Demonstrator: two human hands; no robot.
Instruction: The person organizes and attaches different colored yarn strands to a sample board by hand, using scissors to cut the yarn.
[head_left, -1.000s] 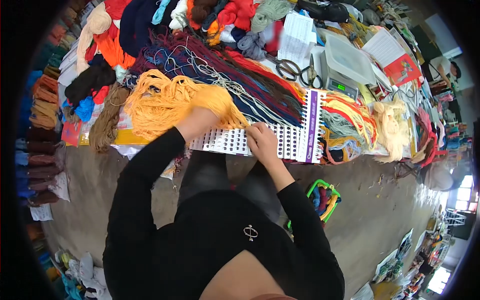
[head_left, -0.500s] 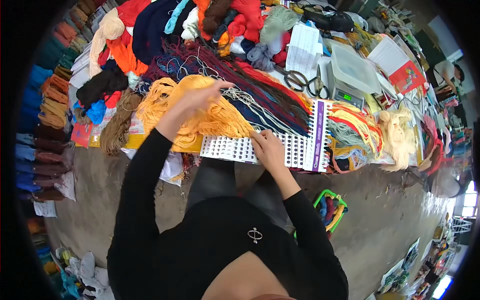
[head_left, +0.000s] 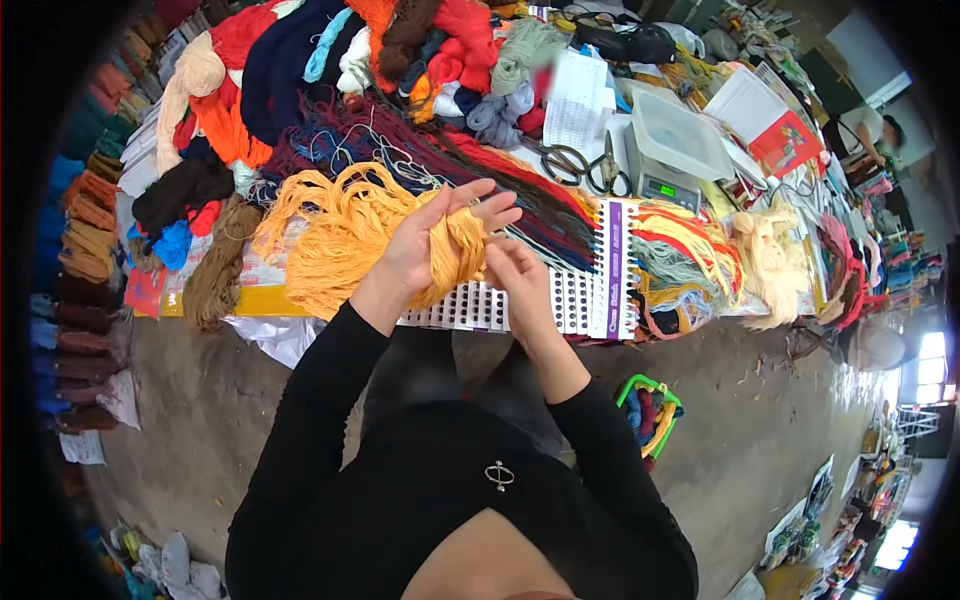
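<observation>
Hands met over the near table edge, both on the orange yarn (head_left: 345,230). Left hand (head_left: 425,245) was lifted, palm up, fingers spread, with a thick strand of the yarn draped across the palm and running down between the hands. Right hand (head_left: 515,275) sat just beside it, fingers curled onto the lower end of that strand; whether it pinched a few threads or only steadied them could not be told. Bulk of the yarn lay loose on the table behind and left of the left hand, spilling toward the yellow card (head_left: 250,298) under it.

Sample card (head_left: 560,300), white with rows of holes and a purple strip, lay directly below the hands at the table edge. Holes near the hands looked open, with no orange tuft seen in them; red, yellow and grey strands hung past the card's far right side. Judged state: strand separated from the skein and in hand, not yet fixed to the card.

Also noted: scissors (head_left: 585,165), scale (head_left: 665,185) showing a green readout, dark red yarn (head_left: 480,170) fanned behind the hands.
</observation>
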